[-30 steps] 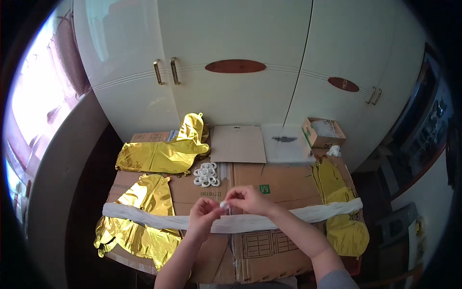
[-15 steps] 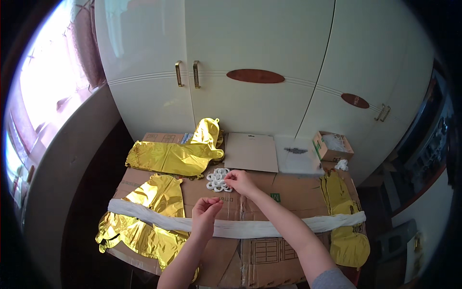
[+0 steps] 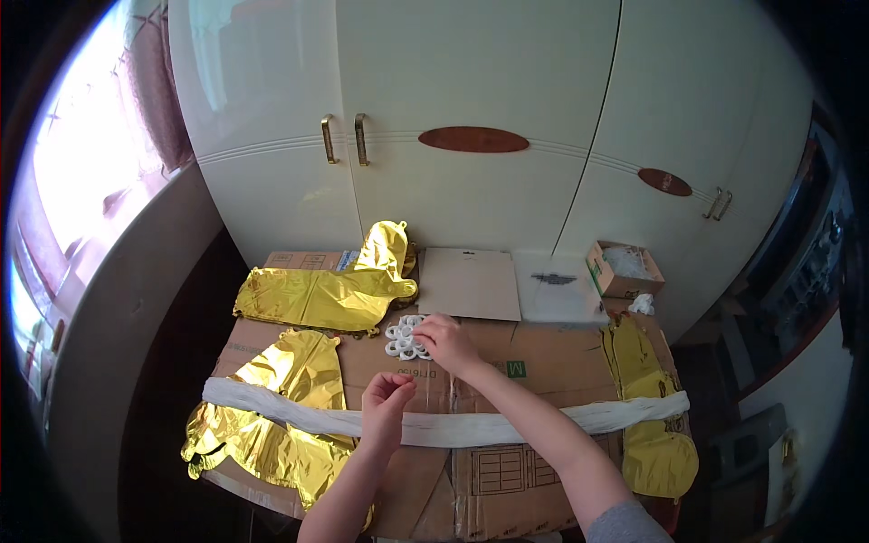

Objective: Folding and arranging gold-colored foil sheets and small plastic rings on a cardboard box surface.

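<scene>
Our R hand (image 3: 447,345) was at the wht rings (image 3: 404,338) on the cardbd (image 3: 418,481), fingertips touching; we couldn't tell if grasping. Our L hand (image 3: 385,404), fingers curled, was nr the wht strand bundle (image 3: 471,431), grip unclear.

The window (image 3: 86,163) at left is being blown out to white, bright glints are being reflected by the gold foil (image 3: 294,362), while straight edges are being bent and corners blackened.
</scene>
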A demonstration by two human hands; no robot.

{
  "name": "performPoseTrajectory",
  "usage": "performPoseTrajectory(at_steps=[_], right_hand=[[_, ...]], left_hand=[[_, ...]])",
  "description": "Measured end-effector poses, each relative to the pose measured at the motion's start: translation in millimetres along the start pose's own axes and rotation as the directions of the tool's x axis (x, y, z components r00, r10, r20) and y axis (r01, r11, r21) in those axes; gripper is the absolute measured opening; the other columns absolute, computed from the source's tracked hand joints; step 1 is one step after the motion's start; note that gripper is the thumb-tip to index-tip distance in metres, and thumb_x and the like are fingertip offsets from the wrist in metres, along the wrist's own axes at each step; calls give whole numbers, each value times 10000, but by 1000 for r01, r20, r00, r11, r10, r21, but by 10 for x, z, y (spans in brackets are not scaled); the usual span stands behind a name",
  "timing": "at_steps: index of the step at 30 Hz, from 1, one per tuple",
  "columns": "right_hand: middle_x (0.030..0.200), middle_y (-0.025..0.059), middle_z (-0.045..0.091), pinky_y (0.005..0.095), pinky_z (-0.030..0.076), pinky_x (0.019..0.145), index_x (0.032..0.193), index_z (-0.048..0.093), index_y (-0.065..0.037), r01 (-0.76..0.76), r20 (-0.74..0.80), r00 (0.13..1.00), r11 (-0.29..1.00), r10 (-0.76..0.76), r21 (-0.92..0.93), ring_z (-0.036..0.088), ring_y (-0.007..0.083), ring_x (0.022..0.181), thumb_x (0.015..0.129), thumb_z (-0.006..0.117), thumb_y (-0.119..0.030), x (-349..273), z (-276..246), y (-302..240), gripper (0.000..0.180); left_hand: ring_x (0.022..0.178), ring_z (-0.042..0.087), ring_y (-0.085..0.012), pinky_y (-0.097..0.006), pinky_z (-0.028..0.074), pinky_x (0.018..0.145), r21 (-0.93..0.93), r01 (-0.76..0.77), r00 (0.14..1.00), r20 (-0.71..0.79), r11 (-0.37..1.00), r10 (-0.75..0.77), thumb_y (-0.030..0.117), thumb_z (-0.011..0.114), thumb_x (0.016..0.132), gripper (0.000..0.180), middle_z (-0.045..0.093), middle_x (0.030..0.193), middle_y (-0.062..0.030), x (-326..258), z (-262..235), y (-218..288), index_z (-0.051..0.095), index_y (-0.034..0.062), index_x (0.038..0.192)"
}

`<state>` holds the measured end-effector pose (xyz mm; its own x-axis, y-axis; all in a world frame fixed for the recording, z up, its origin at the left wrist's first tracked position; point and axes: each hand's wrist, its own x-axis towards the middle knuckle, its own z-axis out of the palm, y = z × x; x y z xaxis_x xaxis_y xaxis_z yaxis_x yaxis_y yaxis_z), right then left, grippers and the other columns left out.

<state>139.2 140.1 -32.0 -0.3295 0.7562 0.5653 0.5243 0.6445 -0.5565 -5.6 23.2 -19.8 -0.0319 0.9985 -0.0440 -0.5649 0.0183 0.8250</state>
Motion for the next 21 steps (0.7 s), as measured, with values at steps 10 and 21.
performPoseTrajectory(at_steps=[10,21], right_hand=[[891,82,599,355,463,793,867,654,-56,63,196,980,984,-30,-166,562,260,899,782,527,-94,-11,40,38,158],[812,84,600,355,466,718,846,644,-52,2,116,993,1000,0,-19,570,267,809,788,609,-126,-471,-557,-463,101]], left_hand=[[766,511,-68,-203,410,705,92,1,1000,2,996,-1,-7,584,788,103,572,847,-8,-2,-12,-10,536,41,867],[708,487,-38,-197,401,637,315,-71,997,56,947,56,39,580,819,59,542,774,20,-47,56,-4,548,37,869]])
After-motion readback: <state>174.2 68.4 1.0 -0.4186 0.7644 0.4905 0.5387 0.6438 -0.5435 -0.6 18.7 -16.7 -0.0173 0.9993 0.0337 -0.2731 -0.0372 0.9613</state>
